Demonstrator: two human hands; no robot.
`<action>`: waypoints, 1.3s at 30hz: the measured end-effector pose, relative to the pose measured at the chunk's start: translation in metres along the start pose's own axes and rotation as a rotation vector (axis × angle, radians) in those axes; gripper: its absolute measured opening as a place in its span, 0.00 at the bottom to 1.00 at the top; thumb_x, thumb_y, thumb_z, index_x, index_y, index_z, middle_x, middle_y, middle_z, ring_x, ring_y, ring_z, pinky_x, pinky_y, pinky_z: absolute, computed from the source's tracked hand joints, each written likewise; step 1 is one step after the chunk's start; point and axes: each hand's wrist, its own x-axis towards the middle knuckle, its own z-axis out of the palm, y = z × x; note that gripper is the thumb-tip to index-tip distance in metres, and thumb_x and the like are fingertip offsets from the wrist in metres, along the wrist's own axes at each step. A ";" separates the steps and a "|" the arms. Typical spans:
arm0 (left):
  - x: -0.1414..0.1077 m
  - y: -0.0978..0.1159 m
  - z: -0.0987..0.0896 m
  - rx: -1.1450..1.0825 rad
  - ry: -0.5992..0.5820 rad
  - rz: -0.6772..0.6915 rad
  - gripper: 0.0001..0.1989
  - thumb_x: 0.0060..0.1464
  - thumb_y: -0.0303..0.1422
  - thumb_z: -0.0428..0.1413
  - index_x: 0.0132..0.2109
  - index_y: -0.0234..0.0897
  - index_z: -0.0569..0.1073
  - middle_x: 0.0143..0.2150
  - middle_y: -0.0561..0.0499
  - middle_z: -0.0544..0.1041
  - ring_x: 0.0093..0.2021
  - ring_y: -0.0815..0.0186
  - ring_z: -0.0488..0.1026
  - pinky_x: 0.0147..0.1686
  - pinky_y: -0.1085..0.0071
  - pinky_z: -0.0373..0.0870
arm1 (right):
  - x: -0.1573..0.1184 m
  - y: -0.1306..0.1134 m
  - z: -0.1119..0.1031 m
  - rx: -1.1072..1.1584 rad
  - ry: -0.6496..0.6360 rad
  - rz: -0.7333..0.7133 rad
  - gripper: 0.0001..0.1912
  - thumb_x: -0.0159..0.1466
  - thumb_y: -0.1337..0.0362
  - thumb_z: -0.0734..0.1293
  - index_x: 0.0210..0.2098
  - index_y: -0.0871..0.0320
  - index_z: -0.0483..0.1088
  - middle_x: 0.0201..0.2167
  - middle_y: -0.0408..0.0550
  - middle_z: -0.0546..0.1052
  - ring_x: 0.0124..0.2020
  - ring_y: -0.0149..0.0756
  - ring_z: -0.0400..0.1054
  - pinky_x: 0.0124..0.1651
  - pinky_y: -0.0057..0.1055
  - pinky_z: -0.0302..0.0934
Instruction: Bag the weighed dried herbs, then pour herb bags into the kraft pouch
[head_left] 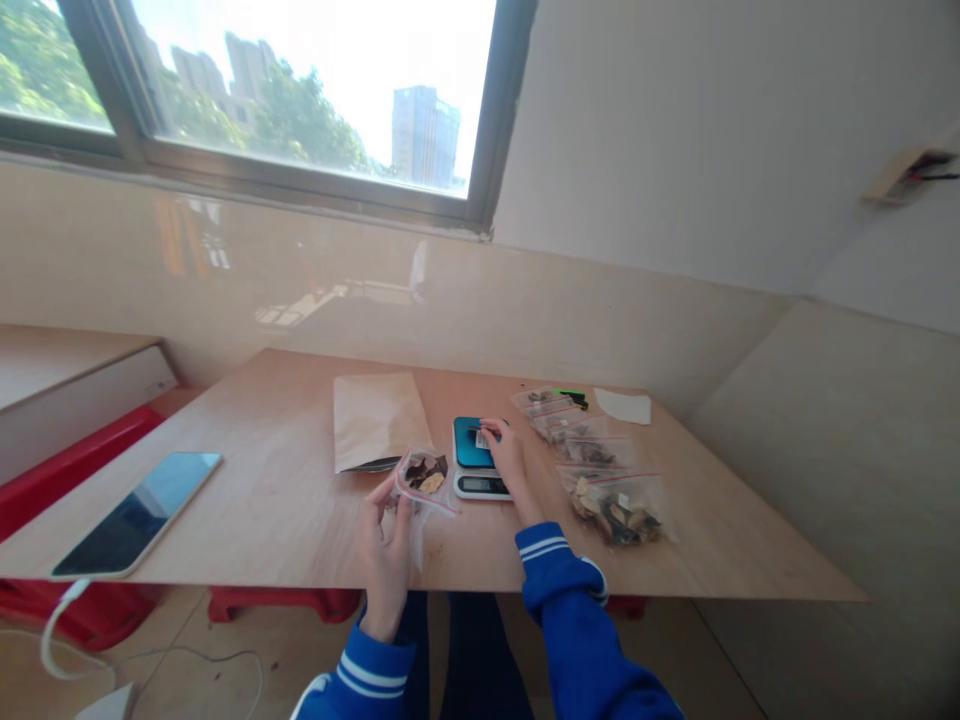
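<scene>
My left hand [386, 530] holds an opened clear zip bag [420, 490] by its rim, with dark and pale dried pieces showing inside. Over the blue plate of a small digital scale [466, 455], my right hand [506, 455] pinches a small white packet [481, 439] with printing on it. The packet is at or just above the plate; I cannot tell if it touches. The scale's display faces me, its digits too small to read. Left of the scale lies a brown paper pouch [379, 415], its dark mouth toward me.
Several zip bags of dried pieces [619, 510] lie in a row right of the scale. Behind them are a green-and-black object [574, 397] and a white paper [622, 406]. A phone [139, 515] with a white cable lies at the table's left. Red stools [285, 603] stand below.
</scene>
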 end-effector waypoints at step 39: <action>-0.054 0.051 0.025 0.053 -0.242 0.350 0.17 0.61 0.33 0.50 0.57 0.41 0.68 0.65 0.43 0.64 0.66 0.56 0.57 0.64 0.50 0.51 | -0.149 -0.128 -0.058 0.573 0.003 0.245 0.22 0.63 0.50 0.64 0.53 0.53 0.69 0.50 0.51 0.77 0.51 0.45 0.72 0.57 0.45 0.63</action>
